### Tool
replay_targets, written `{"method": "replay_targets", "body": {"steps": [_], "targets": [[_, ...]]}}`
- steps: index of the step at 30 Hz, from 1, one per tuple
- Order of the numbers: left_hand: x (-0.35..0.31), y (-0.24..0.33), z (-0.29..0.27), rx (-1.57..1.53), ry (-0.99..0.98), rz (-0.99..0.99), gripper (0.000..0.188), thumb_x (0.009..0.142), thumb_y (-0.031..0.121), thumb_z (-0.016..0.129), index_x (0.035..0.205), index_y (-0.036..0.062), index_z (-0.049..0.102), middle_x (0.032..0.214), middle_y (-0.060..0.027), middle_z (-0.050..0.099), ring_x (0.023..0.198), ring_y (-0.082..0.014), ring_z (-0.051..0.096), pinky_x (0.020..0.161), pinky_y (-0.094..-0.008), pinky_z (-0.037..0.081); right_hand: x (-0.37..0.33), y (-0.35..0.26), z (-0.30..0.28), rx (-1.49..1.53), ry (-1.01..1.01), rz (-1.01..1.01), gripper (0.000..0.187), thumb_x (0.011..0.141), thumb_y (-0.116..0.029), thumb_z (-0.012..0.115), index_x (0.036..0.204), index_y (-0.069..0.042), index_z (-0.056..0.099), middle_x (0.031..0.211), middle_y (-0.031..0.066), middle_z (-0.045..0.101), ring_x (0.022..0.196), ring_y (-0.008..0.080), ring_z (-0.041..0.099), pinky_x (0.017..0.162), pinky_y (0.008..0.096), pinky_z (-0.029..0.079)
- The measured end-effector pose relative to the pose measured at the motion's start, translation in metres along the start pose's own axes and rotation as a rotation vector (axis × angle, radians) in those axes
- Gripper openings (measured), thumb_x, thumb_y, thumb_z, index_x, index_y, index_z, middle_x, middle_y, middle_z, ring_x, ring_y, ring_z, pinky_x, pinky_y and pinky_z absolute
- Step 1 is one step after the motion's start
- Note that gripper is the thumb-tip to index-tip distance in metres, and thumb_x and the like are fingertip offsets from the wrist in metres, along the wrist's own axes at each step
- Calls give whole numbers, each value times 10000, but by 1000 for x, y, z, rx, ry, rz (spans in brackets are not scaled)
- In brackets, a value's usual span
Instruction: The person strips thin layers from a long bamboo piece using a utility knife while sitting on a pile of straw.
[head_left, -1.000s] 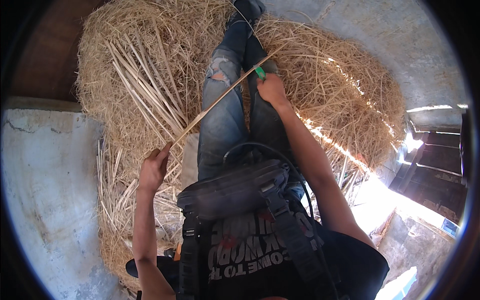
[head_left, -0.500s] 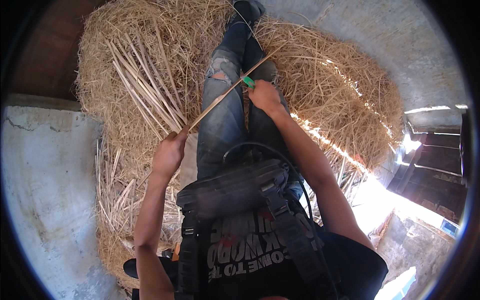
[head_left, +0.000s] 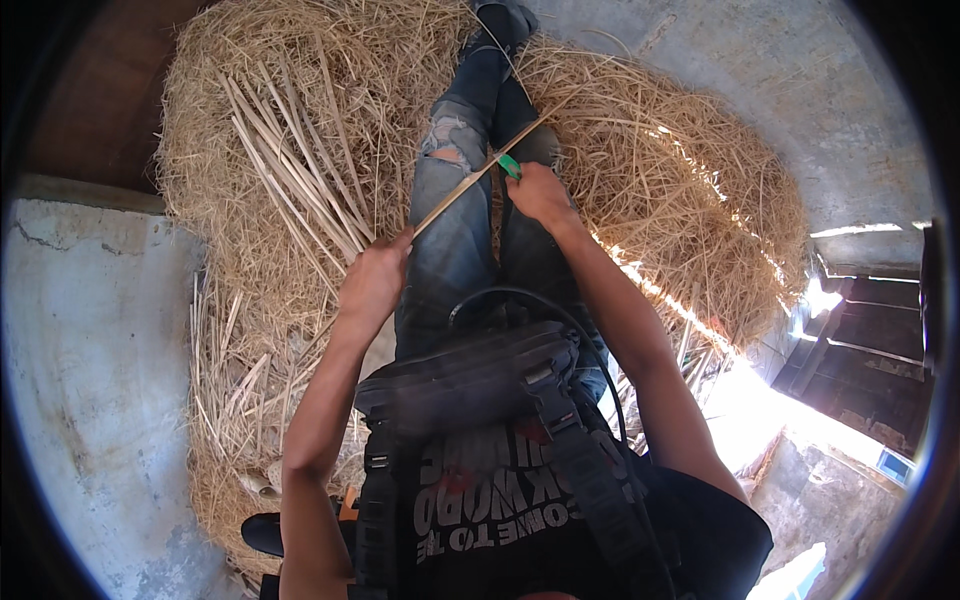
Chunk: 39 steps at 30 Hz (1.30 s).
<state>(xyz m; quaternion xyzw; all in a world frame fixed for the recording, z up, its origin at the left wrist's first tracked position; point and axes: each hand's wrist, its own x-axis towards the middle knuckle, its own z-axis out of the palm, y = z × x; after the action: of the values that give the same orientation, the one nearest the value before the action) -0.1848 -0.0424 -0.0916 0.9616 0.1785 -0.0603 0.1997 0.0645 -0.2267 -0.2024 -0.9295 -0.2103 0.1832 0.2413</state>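
Item: thin cane strip (head_left: pixel 470 185), stripping step in hand. Left hand (head_left: pixel 372 282) clenches its 7 o'clock end; right hand (head_left: pixel 540 192) grips green-handled blade (head_left: pixel 509 165) at 1 o'clock. Next move needs steady tension.

One head-worn fisheye view looks steeply down from close above the seated person's lap and outstretched legs.

Left hand (head_left: pixel 372 283) is way further up the stalk (head_left: pixel 478 177) now, sitting beside the left knee instead of low by the hip; right hand (head_left: pixel 540 193) with the green tool (head_left: pixel 510 166) slides back toward the body; less stalk between them.
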Motion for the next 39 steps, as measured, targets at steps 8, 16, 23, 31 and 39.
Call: {"method": "replay_targets", "body": {"steps": [8, 16, 23, 31, 39], "targets": [[16, -2, 18, -194, 82, 77, 299, 1011, 132, 576, 1288, 69, 667, 986, -292, 686, 936, -469, 676, 832, -526, 537, -1, 1, 6, 54, 13, -173, 338, 902, -308, 661, 941, 22, 726, 974, 286, 709, 976, 461, 682, 890, 536, 531], [19, -5, 25, -360, 107, 63, 287, 986, 119, 619, 1262, 68, 681, 997, -288, 687, 942, -471, 665, 839, -515, 533, 10, 29, 2, 300, -214, -226, 362, 877, -326, 704, 898, 35, 713, 882, 247, 695, 873, 395, 676, 793, 471, 503], [10, -16, 41, -114, 160, 54, 346, 1026, 164, 541, 1353, 148, 652, 1036, -239, 687, 888, -452, 695, 816, -544, 555, -1, 27, -23, 845, -205, 52, 333, 927, -312, 748, 855, 13, 745, 624, 4, 610, 606, 136, 588, 616, 342, 466], [6, 2, 33, 22, 109, -21, 384, 1042, 159, 479, 1398, 167, 619, 1046, -237, 676, 869, -465, 698, 788, -574, 557, -13, -17, -24, 623, 42, -202, 271, 871, -323, 813, 943, -61, 807, 700, 101, 697, 665, 210, 662, 672, 364, 503], [9, -4, 31, -12, 110, -7, 367, 1039, 168, 492, 1375, 160, 638, 1047, -252, 676, 864, -481, 691, 796, -582, 553, -17, -15, -20, 613, -51, -260, 239, 912, -255, 787, 897, -17, 774, 734, 76, 708, 703, 174, 647, 705, 356, 501]]}}
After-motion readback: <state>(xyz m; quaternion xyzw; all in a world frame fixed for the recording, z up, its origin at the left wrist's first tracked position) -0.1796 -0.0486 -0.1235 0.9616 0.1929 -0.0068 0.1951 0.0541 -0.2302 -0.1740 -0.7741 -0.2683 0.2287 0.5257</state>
